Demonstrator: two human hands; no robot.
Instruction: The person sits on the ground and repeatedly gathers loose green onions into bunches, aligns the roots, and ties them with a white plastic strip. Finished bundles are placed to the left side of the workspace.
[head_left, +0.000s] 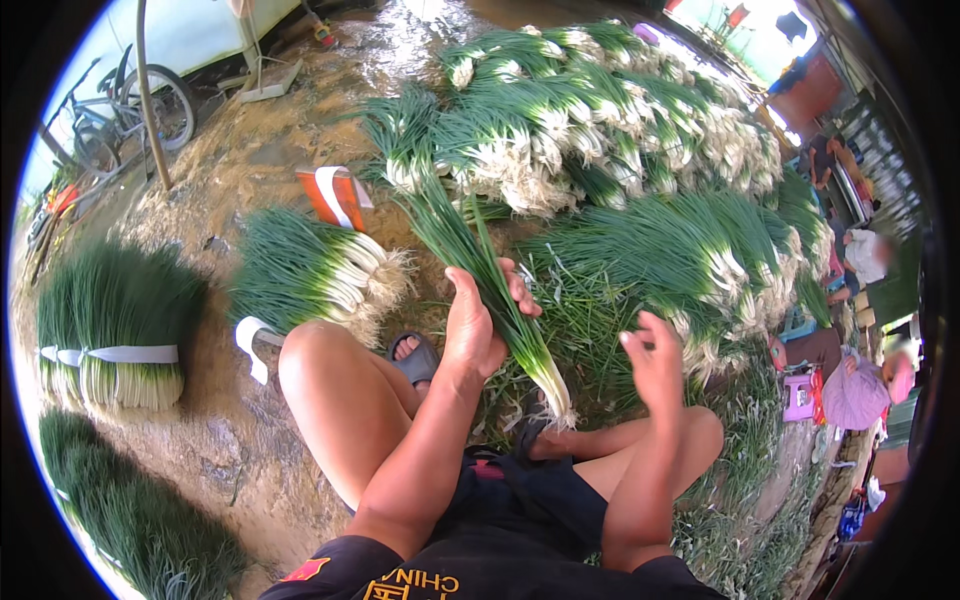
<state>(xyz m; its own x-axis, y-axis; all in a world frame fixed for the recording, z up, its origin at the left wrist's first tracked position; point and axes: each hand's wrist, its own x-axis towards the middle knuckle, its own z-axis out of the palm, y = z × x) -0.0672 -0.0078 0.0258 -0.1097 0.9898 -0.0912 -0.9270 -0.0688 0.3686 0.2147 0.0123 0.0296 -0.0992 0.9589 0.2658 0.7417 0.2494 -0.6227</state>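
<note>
My left hand (480, 322) is closed around a small bunch of green onions (517, 330), whose white roots point down toward my lap. To its right, my right hand (654, 352) is raised with bent fingers, apart from the bunch; whether anything lies between its fingertips is unclear. A pile of green onions (322, 270) lies on the ground at my left, with a white strip (256, 349) under its near edge and an orange block with a white band (334, 196) behind it. Loose green leaves (592, 322) litter the ground between my feet and the right-hand pile.
Large heaps of green onions (540, 142) spread ahead and to the right (675, 232). Bundles tied with white bands (127, 352) stand at far left. A bicycle (127, 112) and a pole (150, 97) are at upper left. Several people sit along the right, near a purple stool (799, 397).
</note>
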